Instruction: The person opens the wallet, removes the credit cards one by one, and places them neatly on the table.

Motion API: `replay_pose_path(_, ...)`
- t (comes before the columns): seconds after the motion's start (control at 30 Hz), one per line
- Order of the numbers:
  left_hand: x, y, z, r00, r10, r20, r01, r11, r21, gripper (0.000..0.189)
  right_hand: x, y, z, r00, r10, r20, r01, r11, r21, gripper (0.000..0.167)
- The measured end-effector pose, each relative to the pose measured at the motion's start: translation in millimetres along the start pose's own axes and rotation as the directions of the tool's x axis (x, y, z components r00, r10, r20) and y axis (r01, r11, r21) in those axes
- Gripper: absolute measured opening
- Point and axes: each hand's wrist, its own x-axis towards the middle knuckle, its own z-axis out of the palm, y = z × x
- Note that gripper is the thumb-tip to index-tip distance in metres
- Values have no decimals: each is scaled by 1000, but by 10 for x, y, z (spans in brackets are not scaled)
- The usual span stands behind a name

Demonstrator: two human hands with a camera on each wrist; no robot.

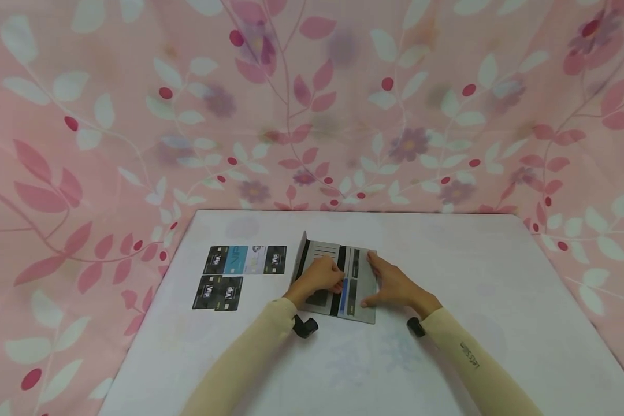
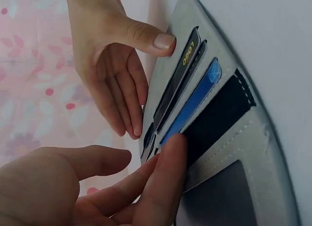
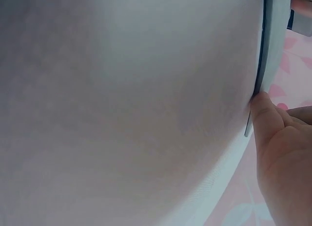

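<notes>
A grey card wallet (image 1: pixel 366 289) lies unfolded on the table, its left flap tilted up. Dark cards (image 2: pixel 187 65), one marked LOGO, sit in its slots. Beside them a blue card (image 2: pixel 195 96) is tucked in a slot next to a black strip. My left hand (image 1: pixel 319 274) is over the wallet; in the left wrist view its fingertips touch the wallet near the blue card's end, the thumb standing apart. My right hand (image 1: pixel 395 283) holds the wallet's right edge, thumb on its face. In the right wrist view that hand (image 3: pixel 285 153) touches the wallet's thin edge.
Left of the wallet, several cards lie in two rows on the white table (image 1: pixel 473 277): black Vip cards (image 1: pixel 208 293), a blue card (image 1: pixel 235 260) and a pale card (image 1: pixel 255 260). A pink floral cloth (image 1: pixel 312 115) hangs behind the table.
</notes>
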Motion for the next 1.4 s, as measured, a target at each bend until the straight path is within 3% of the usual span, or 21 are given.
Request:
replay_pose_path(0.13,20,-31,44,1000,-23,9,23,998,-55,17,-11,-8,-3,1000,9,3,-9,1000,-9,134)
replay_pose_path(0.23,11,-29,65,1000,-12,0,12,999,-48,16,-13,-9,-6,1000,19,5,-19,1000,-16,134)
replay_pose_path(0.5,4,17,91,999,52,15,-54,988,147,26,-5,6,3,1000,14,4,-14,1000,-6,136)
replay_pose_path(0.57,7,22,90,999,45,14,-47,987,151,24,0,14,8,1000,13,4,-13,1000,-4,136)
replay_pose_path(0.87,27,-78,59,999,34,-18,-33,999,19,3,-3,34,-2,1000,-21,2,21,1000,-10,137)
replay_pose_path(0.97,-3,-125,-14,1000,2,-20,-2,999,-47,5,-3,27,4,1000,-18,0,18,1000,-7,136)
replay_pose_path(1.2,-69,-237,-216,999,-18,-48,14,997,-76,6,-4,-2,9,1000,-12,-6,12,1000,-19,136)
replay_pose_path(1.4,-84,-264,-235,999,-5,-35,-1,988,-153,7,-7,-4,4,1000,3,-3,-3,1000,-11,136)
